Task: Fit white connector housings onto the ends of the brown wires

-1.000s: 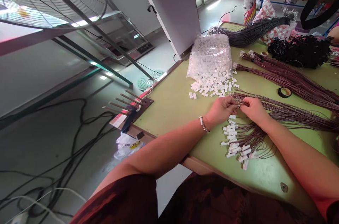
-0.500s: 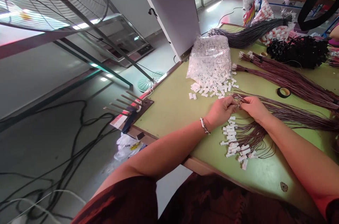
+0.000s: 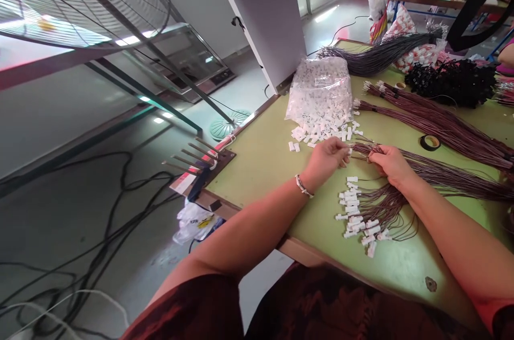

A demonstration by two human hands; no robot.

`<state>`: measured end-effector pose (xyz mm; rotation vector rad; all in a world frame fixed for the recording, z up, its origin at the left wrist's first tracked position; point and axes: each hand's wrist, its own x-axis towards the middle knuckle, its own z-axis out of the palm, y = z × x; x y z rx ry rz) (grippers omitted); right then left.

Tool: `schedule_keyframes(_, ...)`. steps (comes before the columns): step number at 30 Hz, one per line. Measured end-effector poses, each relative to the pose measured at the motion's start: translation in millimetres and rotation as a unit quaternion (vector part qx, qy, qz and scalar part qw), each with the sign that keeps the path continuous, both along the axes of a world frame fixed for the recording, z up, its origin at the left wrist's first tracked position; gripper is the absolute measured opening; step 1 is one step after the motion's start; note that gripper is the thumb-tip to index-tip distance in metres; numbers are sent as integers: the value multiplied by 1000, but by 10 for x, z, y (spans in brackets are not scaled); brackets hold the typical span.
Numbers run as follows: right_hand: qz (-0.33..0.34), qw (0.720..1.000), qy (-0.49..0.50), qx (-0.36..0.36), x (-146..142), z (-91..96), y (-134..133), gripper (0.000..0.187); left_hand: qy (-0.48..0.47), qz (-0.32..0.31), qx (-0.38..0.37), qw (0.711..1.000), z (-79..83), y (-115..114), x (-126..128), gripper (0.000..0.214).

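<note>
brown wires [image 3: 441,175] lie left-right, tips leftward | right hand [image 3: 391,164] grip pinches tips | left hand [image 3: 327,158] grip: cannot tell

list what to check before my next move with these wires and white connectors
1. Right hand grips the brown wires by their ends: ok.
2. Left hand holds a connector: cannot tell, fingers hide it.
3. Loose white connectors within the left hand's reach: ok, just beyond its fingertips.
4. Bag of connectors stocked: ok, full.
5. Fitted wires lie apart from the loose pile: ok, nearer the table edge.
</note>
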<state>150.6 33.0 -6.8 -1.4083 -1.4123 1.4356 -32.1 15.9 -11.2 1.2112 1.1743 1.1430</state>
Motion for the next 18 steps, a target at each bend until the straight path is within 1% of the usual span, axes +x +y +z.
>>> schedule_keyframes(2, 7, 999, -23, 43, 4, -5, -21, 12, -30, -2, -10, 999, -4, -2, 7, 12)
schedule_keyframes(4, 24, 994, -54, 89, 1, 0, -43, 13, -64, -31, -24, 997, -2, -6, 14, 15)
schedule_keyframes(6, 35, 990, -74, 115, -8, 11, -58, 14, -86, -60, -36, 994, 1, -11, 16, 19)
schedule_keyframes(10, 33, 988, -82, 126, -18, 19, -61, 15, -101, -96, -51, 989, -20, -10, 6, 24)
schedule_keyframes(14, 34, 988, -85, 125, -10, 6, -56, 16, -124, -94, -51, 987, -63, 5, -11, 25)
schedule_keyframes(18, 42, 988, -94, 114, -10, 2, -60, 16, -104, -110, -37, 988, -81, 7, -7, 22)
